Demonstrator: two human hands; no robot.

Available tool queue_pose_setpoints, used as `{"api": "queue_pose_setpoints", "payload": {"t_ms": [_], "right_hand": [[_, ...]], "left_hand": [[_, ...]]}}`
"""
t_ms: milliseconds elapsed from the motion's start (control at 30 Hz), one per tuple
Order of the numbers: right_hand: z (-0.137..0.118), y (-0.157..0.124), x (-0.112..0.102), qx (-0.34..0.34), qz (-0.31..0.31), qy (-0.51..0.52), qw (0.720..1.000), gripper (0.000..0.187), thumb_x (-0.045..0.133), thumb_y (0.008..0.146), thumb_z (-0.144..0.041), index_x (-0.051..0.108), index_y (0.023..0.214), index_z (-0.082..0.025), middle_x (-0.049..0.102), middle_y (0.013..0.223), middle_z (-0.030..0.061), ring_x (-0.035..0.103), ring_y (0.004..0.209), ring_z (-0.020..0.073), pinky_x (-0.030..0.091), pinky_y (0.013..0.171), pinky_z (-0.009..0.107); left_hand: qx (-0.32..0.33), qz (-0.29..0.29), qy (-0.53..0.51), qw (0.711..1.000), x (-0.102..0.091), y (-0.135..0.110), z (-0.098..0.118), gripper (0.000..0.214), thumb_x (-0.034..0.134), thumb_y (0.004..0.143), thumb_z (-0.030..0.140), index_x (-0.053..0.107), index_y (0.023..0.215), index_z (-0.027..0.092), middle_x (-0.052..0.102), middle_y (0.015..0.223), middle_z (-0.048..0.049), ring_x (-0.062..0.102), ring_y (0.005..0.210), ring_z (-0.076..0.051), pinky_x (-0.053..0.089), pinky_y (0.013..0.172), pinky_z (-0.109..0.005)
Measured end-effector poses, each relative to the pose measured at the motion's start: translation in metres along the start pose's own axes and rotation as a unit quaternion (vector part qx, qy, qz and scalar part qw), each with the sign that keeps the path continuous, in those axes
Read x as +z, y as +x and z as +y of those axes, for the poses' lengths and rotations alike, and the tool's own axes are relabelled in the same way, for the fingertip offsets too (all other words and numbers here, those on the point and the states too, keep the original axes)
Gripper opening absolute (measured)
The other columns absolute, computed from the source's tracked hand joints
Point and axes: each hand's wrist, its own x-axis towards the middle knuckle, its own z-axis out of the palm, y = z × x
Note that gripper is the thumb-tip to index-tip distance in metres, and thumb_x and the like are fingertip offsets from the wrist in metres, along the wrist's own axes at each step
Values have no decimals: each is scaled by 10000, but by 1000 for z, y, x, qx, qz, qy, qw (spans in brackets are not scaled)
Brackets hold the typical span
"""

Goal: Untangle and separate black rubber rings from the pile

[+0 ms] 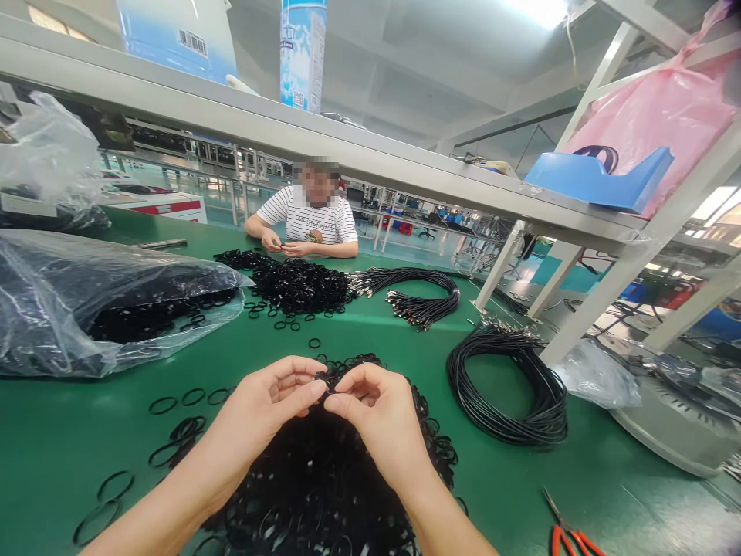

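In the middle of the head view my left hand [269, 401] and my right hand [382, 409] come close together, thumbs and fingertips pinched. Between them is a small black ring [324, 380], partly covered by the fingers. Below and behind both hands a big heap of black rings [301, 486] spreads over the green tabletop [492, 494]. Several loose rings [114, 485] lie on the left side of that heap.
A clear plastic bag [52, 309] of black rings lies at left. A second ring pile [301, 286] sits before a seated person [312, 216]. Coiled black cables [509, 428], another cable bundle [434, 301] and red-handled pliers [570, 533] are to the right. A shelf [370, 158] crosses above.
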Motion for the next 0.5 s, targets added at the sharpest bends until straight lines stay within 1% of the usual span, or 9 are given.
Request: {"api": "queue_pose_setpoints", "payload": {"t_ms": [167,367,433,500], "right_hand": [[0,0,-1,1,5,-5,1000,82,735,683,-172,657,669,-192,627,652,-52,518,628,108,410,624,227],[2,2,-2,-2,4,3,1000,79,724,689,-172,649,674,-192,633,667,-42,541,648,117,431,647,235],[3,2,-2,-3,5,7,1000,64,716,695,-175,654,694,-193,643,682,-35,559,660,127,443,652,243],[4,3,-3,-6,9,9,1000,49,701,701,-171,658,704,-192,651,688,-26,576,665,137,453,652,252]], "left_hand": [[-3,16,-18,1000,-4,2,-5,282,708,768,448,631,972,269,647,815,34,553,800,-156,421,696,-261],[-14,55,5,998,-8,5,-3,421,700,752,495,636,1112,284,675,957,-6,574,935,-202,449,792,-299],[-9,61,23,998,-10,6,-2,410,689,753,506,661,1096,283,679,976,-17,575,956,-217,456,803,-308],[-5,68,36,997,-12,7,-2,375,691,747,506,692,1038,270,686,1003,-27,578,965,-229,463,805,-313]]}}
